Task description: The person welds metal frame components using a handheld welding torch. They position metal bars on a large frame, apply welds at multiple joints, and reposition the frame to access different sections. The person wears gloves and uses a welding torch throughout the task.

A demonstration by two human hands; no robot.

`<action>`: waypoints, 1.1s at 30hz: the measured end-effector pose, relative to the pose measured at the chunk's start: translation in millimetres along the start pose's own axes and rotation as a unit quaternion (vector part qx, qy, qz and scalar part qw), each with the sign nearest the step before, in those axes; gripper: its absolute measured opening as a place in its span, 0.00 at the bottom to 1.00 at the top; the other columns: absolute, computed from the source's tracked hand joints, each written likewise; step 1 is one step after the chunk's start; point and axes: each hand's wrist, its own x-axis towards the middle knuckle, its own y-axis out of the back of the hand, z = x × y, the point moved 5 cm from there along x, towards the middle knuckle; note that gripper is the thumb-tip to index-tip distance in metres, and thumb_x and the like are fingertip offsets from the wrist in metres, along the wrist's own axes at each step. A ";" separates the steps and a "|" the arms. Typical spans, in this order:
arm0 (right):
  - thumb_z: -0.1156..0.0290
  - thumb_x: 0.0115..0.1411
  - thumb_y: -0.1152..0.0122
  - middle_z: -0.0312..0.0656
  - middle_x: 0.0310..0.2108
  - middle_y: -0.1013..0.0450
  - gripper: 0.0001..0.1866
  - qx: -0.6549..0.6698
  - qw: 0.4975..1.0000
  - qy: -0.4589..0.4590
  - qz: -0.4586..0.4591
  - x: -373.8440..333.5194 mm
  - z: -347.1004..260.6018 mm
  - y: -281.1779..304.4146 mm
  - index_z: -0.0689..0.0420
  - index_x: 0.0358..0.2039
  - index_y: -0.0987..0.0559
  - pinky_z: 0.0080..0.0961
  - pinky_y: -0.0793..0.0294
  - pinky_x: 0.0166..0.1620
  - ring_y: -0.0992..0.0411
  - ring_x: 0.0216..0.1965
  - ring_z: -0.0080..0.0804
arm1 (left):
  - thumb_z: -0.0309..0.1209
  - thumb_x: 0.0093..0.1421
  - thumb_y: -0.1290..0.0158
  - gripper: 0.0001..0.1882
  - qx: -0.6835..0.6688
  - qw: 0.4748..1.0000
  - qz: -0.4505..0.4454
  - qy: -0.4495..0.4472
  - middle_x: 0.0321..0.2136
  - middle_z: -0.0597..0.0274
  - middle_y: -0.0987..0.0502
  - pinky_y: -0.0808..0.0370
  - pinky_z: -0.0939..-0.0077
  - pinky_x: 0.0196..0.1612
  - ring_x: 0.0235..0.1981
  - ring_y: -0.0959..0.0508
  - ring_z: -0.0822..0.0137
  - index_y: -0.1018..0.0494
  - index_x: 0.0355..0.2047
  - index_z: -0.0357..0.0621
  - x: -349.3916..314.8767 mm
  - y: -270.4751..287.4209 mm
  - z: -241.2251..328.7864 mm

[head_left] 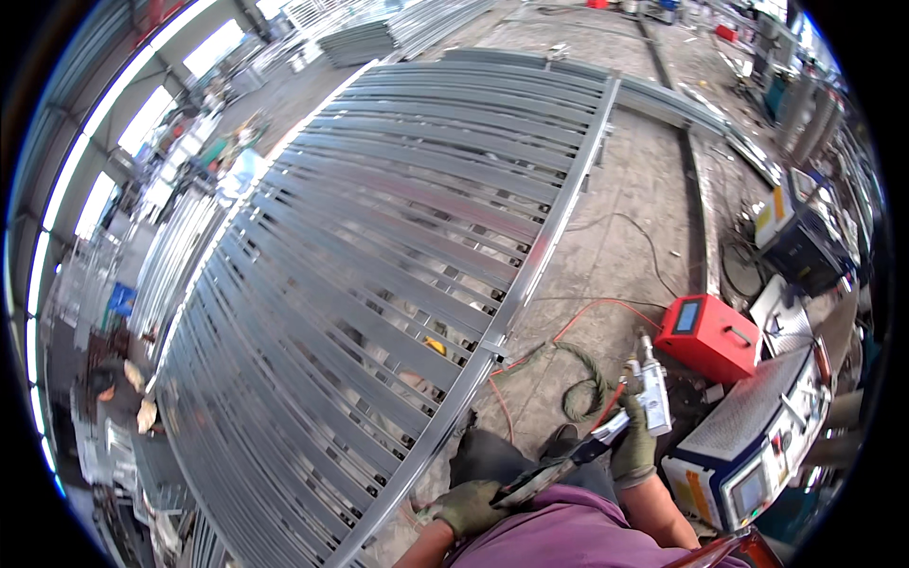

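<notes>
My right hand (634,447), in an olive work glove, grips a silver and white welding gun (653,393) with its nozzle pointing away from me. A thick dark hose (549,476) runs from the gun across my lap to my left hand (471,508). That hand, also gloved, is closed at the hose's lower end; its fingertips are partly hidden. To the left of both hands lies a large panel of parallel grey metal slats (379,275), its near side rail (454,388) close to my left hand.
A red machine box (705,336) and a white-blue welding machine (757,445) stand at my right. Green rope (592,398) and an orange-red hose (578,320) lie on the floor. Another person (118,393) is at the panel's far left edge. Stacked metal panels (398,33) rest behind.
</notes>
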 end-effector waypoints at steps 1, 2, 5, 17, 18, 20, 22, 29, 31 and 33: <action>0.66 0.67 0.29 0.32 0.34 0.22 0.11 -0.005 1.000 0.005 0.004 11.5 -12.9 7.9 0.53 0.46 0.19 0.28 0.21 0.38 0.22 0.34 0.26 | 0.58 0.64 0.44 0.28 0.002 1.000 0.010 -0.003 0.43 0.47 0.15 0.22 0.50 0.53 0.48 0.16 0.43 0.18 0.42 0.45 4.6 5.6 15.7; 0.64 0.67 0.29 0.32 0.35 0.22 0.11 0.003 1.000 -0.003 -0.008 25.5 -22.2 14.9 0.52 0.46 0.18 0.27 0.21 0.39 0.22 0.35 0.25 | 0.59 0.64 0.45 0.28 0.003 1.000 0.022 -0.010 0.42 0.49 0.15 0.21 0.50 0.51 0.46 0.16 0.44 0.17 0.42 0.46 13.4 12.3 30.8; 0.61 0.69 0.31 0.31 0.35 0.22 0.12 0.009 1.000 0.023 -0.017 50.6 -55.8 8.0 0.52 0.48 0.18 0.26 0.21 0.40 0.22 0.35 0.25 | 0.60 0.63 0.44 0.28 -0.002 0.996 0.080 -0.031 0.40 0.52 0.15 0.20 0.50 0.48 0.44 0.15 0.46 0.18 0.42 0.48 37.1 20.3 61.5; 0.47 0.67 0.32 0.26 0.27 0.22 0.11 0.009 0.998 -0.059 0.028 205.0 -101.0 -34.7 0.38 0.40 0.18 0.27 0.24 0.29 0.24 0.24 0.23 | 0.58 0.62 0.39 0.29 -0.139 0.984 0.025 -0.106 0.41 0.41 0.15 0.21 0.50 0.50 0.45 0.16 0.40 0.18 0.47 0.44 224.8 74.4 86.7; 0.45 0.66 0.31 0.25 0.25 0.24 0.13 0.030 0.997 -0.064 0.016 207.6 -107.4 -55.2 0.38 0.41 0.19 0.27 0.24 0.28 0.25 0.23 0.23 | 0.58 0.62 0.39 0.29 -0.132 0.986 -0.008 -0.103 0.42 0.41 0.15 0.21 0.50 0.50 0.46 0.16 0.41 0.17 0.48 0.45 233.3 84.1 92.3; 0.55 0.70 0.35 0.28 0.37 0.26 0.20 -0.021 0.997 0.069 0.000 236.1 -112.2 -63.4 0.45 0.58 0.26 0.22 0.24 0.39 0.28 0.32 0.20 | 0.58 0.62 0.40 0.28 -0.105 0.989 -0.029 -0.099 0.42 0.41 0.15 0.21 0.51 0.50 0.46 0.15 0.41 0.18 0.49 0.47 255.7 99.7 90.5; 0.62 0.73 0.41 0.31 0.42 0.26 0.20 -0.106 0.990 0.094 -0.012 247.6 -126.4 -101.7 0.48 0.63 0.29 0.22 0.23 0.44 0.28 0.38 0.21 | 0.56 0.63 0.39 0.28 -0.104 0.992 -0.039 -0.066 0.42 0.41 0.15 0.22 0.50 0.50 0.45 0.15 0.41 0.20 0.51 0.46 267.1 116.1 87.5; 0.55 0.75 0.42 0.35 0.52 0.26 0.21 -0.175 0.960 -0.034 -0.215 315.4 -92.0 -206.0 0.53 0.60 0.21 0.29 0.29 0.56 0.29 0.53 0.28 | 0.55 0.63 0.38 0.24 -0.259 0.951 0.166 -0.031 0.34 0.49 0.17 0.21 0.54 0.48 0.35 0.18 0.51 0.17 0.41 0.45 290.1 147.3 60.1; 0.53 0.74 0.40 0.35 0.48 0.26 0.19 -0.185 0.955 -0.029 -0.229 316.3 -84.5 -254.9 0.53 0.56 0.21 0.29 0.27 0.51 0.28 0.48 0.28 | 0.55 0.63 0.38 0.24 -0.283 0.940 0.190 -0.004 0.34 0.49 0.17 0.21 0.54 0.48 0.35 0.18 0.51 0.18 0.40 0.45 296.4 162.1 60.9; 0.52 0.73 0.38 0.34 0.43 0.26 0.18 -0.188 0.949 -0.032 -0.250 322.7 -76.4 -289.9 0.52 0.53 0.21 0.29 0.25 0.46 0.27 0.42 0.28 | 0.54 0.63 0.37 0.24 -0.300 0.929 0.217 0.017 0.34 0.49 0.17 0.21 0.55 0.47 0.35 0.18 0.51 0.18 0.40 0.45 304.3 175.7 64.1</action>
